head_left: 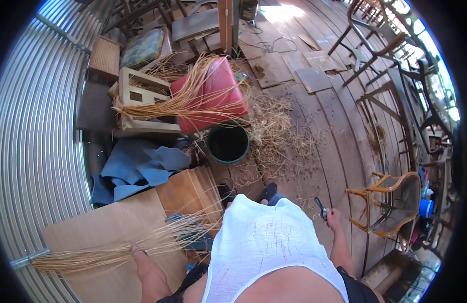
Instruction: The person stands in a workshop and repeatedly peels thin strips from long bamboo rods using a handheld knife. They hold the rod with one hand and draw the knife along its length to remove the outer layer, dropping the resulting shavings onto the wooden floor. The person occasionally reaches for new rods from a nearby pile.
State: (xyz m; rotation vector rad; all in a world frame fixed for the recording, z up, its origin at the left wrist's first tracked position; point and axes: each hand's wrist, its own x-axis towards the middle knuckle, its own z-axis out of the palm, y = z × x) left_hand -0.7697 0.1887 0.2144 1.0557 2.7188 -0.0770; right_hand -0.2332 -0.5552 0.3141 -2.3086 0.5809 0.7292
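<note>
On the left, my left hand [137, 249] is closed on a long bundle of thin, light-brown rattan strips [87, 260]. The bundle lies across a plywood sheet [102, 219]; its loose ends fan out to the right, blurred, and partly hide the fingers. My right hand [334, 218], low at my right side, is closed around a small dark hand tool [322, 208] whose exact kind I cannot make out. Ahead, a second rattan bundle [167, 107] is draped over a red padded seat [213, 93] and a pale slatted frame [145, 83].
A dark green bucket [228, 144] stands before my feet, beside a heap of curly shavings [271, 126]. Crumpled blue sheets [137, 166] lie near the corrugated wall [36, 126]. A rattan armchair [387, 204] stands at right; dark chair frames [395, 101] line the far right.
</note>
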